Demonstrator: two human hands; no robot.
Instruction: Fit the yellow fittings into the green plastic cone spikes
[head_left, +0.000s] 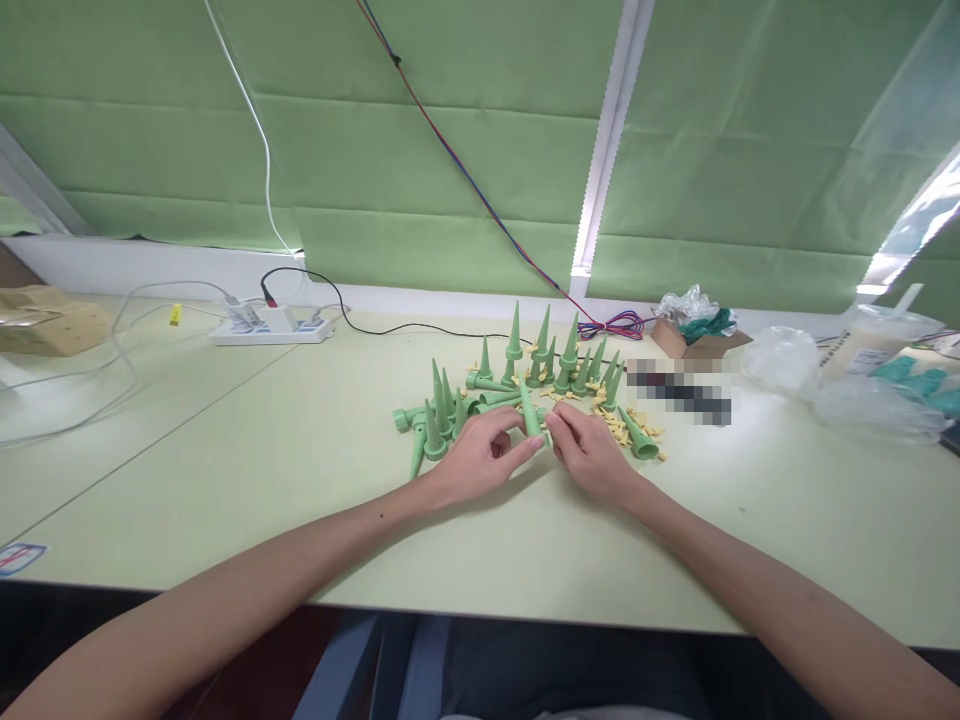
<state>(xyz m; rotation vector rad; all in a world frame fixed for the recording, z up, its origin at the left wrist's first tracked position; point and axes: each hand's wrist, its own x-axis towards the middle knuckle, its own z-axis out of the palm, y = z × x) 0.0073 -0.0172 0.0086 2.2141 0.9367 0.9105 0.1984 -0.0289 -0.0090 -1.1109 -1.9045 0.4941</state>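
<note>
Both hands meet at the middle of the pale green table (225,470). My left hand (480,455) is closed, its fingertips pinching a green plastic cone (529,410) that points up and away. My right hand (589,450) is closed too, fingers pressed against the cone's lower end; what it pinches there is too small to make out. Just behind the hands stand and lie several more green cones (540,360), with small yellow pieces (619,425) scattered among them.
A white power strip (270,325) with cables sits at the back left, a cardboard box (52,320) at the far left. A small box with plastic wrap (694,330), clear plastic bags (862,400) and a lidded cup (877,340) lie at the right.
</note>
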